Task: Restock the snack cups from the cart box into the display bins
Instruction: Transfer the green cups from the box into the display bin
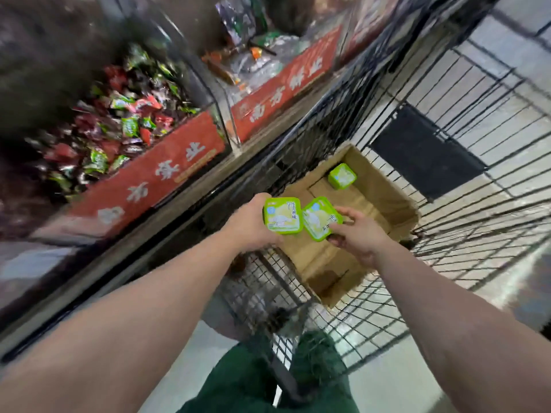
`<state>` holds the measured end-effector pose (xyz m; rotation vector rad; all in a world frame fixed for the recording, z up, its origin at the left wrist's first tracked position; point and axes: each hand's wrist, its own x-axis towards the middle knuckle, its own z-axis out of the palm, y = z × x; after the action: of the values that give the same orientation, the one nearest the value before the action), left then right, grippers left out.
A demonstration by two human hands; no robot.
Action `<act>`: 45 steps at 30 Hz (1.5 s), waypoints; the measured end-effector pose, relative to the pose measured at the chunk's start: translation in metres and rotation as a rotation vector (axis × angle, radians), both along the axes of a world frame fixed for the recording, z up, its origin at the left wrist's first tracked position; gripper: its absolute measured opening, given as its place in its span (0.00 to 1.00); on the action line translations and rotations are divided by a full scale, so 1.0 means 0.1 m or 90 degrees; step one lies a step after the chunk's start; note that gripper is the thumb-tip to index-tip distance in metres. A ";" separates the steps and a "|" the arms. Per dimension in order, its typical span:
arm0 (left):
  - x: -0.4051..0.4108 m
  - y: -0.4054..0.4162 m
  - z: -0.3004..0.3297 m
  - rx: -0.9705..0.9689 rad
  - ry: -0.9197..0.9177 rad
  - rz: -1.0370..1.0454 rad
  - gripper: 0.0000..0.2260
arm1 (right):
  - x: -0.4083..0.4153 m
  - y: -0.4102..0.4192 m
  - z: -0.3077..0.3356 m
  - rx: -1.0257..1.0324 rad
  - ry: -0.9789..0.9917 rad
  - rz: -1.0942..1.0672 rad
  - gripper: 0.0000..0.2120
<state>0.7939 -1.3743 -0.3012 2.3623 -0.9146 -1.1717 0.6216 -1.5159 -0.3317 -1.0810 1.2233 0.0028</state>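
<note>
two green snack cups (282,216) (320,219), one gripped in each hand (253,222) (359,231), hover above the cart box (387,201); a third (342,176) lies inside. blurred bins (155,174) apparently sit left; a loose fingertip grip could drop one.

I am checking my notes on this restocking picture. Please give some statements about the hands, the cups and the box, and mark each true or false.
1. The left hand holds a green snack cup. True.
2. The right hand is empty. False: it grips a second green cup.
3. The cardboard box sits in the wire cart. True.
4. The box is full of cups. False: only one cup shows inside.
5. The near display bin holds wrapped candies. True.
</note>
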 end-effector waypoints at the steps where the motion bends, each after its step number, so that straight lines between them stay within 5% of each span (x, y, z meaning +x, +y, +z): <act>1: 0.00 0.06 0.10 -0.017 0.002 -0.013 0.38 | -0.04 0.06 0.14 -0.008 -0.009 -0.002 0.18; 7: -0.08 0.60 0.64 -0.133 0.060 0.018 0.40 | -0.21 0.53 0.94 -0.069 -0.056 0.052 0.17; 16: -0.31 2.57 1.44 -0.319 0.126 0.265 0.36 | 0.06 1.98 1.74 -0.128 -0.143 0.202 0.12; 26: -0.03 5.04 2.05 -0.338 -0.022 0.466 0.39 | 1.16 4.04 2.28 -0.098 -0.242 0.483 0.07; 34: 0.83 6.88 1.89 -0.376 -0.043 0.673 0.37 | 2.47 5.88 2.23 -0.046 -0.251 0.574 0.07; 41: 2.01 7.94 1.81 -0.310 -0.093 0.638 0.36 | 3.51 7.01 1.70 -0.104 -0.134 0.535 0.14; 45: 2.53 8.18 1.71 -0.297 -0.059 0.624 0.37 | 3.74 7.31 1.49 -0.130 -0.072 0.509 0.06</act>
<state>1.0467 -0.5565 -0.1301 2.0263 0.0315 -0.3945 0.9957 -0.7850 -0.1827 -1.6661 0.6346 0.4304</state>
